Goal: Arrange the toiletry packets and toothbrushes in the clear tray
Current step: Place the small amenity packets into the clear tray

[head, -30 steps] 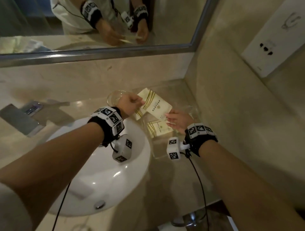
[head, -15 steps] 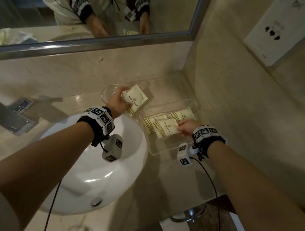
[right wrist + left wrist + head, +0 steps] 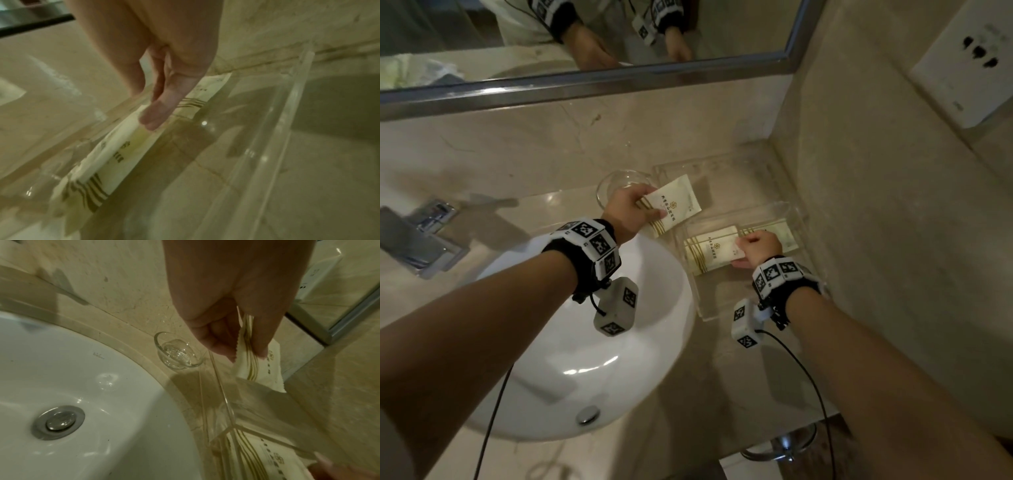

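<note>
Left hand (image 3: pixel 628 212), centre of head view, pinched cream packet (image 3: pixel 681 200) between thumb and fingers, beside glass dish (image 3: pixel 613 185), up-left of tray and outside it. Clear tray (image 3: pixel 726 301) sat right of white sink (image 3: pixel 585 342), near wall. Two packets (image 3: pixel 710 248) lay flat inside tray. Right hand (image 3: pixel 758 248) reached into tray, fingertips (image 3: pixel 153 118) on packet end; whether pinching or only pressing, cannot tell.

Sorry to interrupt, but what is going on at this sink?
A person is filling the clear tray beside the sink. Their left hand pinches a toiletry packet, held up near the glass dish, not yet laid down. Their right hand touches the packets already lying in the tray.
</note>
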`<state>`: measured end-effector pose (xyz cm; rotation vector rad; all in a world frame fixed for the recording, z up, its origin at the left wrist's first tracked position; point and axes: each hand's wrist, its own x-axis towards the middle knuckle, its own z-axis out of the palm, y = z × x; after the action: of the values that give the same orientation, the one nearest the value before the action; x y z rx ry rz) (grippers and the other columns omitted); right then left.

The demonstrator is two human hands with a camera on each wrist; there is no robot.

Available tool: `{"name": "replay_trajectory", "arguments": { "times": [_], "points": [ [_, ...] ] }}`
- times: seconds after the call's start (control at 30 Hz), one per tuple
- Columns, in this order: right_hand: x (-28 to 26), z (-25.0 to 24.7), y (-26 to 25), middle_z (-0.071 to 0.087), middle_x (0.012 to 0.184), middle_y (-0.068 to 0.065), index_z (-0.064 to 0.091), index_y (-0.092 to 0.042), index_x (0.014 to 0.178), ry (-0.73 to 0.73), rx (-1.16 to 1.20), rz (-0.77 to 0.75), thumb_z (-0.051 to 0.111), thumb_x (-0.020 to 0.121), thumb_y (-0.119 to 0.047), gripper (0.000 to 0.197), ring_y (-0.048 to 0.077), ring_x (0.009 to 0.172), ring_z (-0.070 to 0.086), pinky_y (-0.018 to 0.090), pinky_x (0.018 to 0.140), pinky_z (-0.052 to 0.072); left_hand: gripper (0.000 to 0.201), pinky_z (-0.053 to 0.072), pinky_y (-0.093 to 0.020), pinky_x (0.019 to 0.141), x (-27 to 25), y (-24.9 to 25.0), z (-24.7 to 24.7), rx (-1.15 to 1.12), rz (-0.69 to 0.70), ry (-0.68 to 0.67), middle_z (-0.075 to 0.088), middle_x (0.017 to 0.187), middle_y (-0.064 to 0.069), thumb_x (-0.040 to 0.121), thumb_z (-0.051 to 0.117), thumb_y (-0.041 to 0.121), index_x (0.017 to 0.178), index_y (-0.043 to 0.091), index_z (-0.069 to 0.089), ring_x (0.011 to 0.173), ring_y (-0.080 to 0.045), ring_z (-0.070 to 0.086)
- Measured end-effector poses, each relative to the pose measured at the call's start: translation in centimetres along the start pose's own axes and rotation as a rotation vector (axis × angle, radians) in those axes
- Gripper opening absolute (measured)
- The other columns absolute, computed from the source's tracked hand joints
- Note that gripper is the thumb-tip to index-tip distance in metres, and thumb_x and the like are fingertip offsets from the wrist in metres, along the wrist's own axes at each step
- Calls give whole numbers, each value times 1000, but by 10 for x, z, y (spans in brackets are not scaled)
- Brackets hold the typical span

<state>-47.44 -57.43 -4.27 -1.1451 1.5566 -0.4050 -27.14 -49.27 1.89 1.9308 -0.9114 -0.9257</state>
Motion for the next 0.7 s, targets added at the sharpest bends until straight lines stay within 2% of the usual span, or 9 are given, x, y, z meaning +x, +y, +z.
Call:
{"name": "replay_trajectory", "arguments": {
  "times": [0.07, 0.2, 0.27, 0.37, 0.43, 0.5, 0.57, 0.63, 0.7],
  "points": [
    [-3, -3, -2, 66, 92, 17, 56, -5, 82, 74, -119, -50, 55, 92, -21, 20, 36, 72, 68, 48, 68, 59, 36, 53, -36, 87, 0, 2, 0, 13, 6, -17, 63, 116, -18, 78, 68, 3, 113, 4, 60, 105, -31, 62],
    [-9, -17, -6, 64, 77, 15, 42, -12, 58, 201, -439, -188, 48, 94, -36, 44, 30, 73, 62, 39, 76, 53, 38, 53, -38, 87, -1, 11, 5, 47, 19, -47, 64, 110, -14, 76, 71, 7, 113, 6, 61, 99, -27, 62],
    [-14, -23, -11, 63, 73, 12, 49, -11, 64, 166, -317, -214, 51, 92, -39, 40, 30, 68, 64, 40, 68, 55, 38, 55, -35, 80, -2, 18, 11, 33, 19, -68, 65, 100, -8, 75, 72, 8, 112, 7, 61, 92, -23, 63],
    [-27, -27, -20, 61, 76, 6, 61, -9, 98, -100, 22, -132, 57, 91, -33, 26, 16, 59, 58, 24, 47, 48, 38, 53, -23, 70, -4, 27, 24, -31, 8, -143, 63, 88, 1, 75, 72, 7, 112, 7, 61, 83, -17, 62],
    [-32, -32, -23, 64, 83, 4, 60, -7, 109, -265, 164, -69, 59, 90, -30, 30, 13, 64, 61, 18, 45, 46, 38, 55, -21, 70, -6, 32, 34, -58, 30, -194, 64, 90, -2, 75, 72, 5, 112, 4, 61, 86, -20, 62],
    [-31, -37, -21, 67, 86, 1, 60, -9, 108, -363, 240, -67, 59, 91, -26, 24, 12, 70, 64, 16, 46, 45, 38, 54, -11, 60, -8, 35, 43, -60, 71, -233, 64, 90, -4, 75, 72, 4, 111, 2, 61, 80, -18, 63],
    [-29, -42, -18, 66, 83, 3, 61, -8, 104, -372, 289, -78, 57, 92, -16, 15, 8, 64, 63, 16, 44, 43, 33, 53, -13, 59, -9, 38, 53, -55, 79, -274, 64, 89, -2, 76, 71, 7, 108, 6, 62, 74, -13, 62],
    [-25, -50, -13, 64, 79, 5, 61, -8, 94, -317, 304, -72, 55, 92, -8, 7, 6, 55, 61, 16, 43, 41, 20, 52, -16, 58, -10, 39, 62, -30, 55, -304, 64, 84, -2, 80, 70, 17, 98, 13, 62, 66, -9, 62],
    [-20, -60, -6, 61, 77, 5, 60, -11, 85, -208, 291, -29, 53, 92, -6, 11, 10, 56, 56, 17, 43, 43, 14, 46, -19, 55, -10, 39, 67, -51, -12, -324, 64, 77, -3, 84, 64, 29, 85, 16, 60, 60, -9, 59]
  ]
}}
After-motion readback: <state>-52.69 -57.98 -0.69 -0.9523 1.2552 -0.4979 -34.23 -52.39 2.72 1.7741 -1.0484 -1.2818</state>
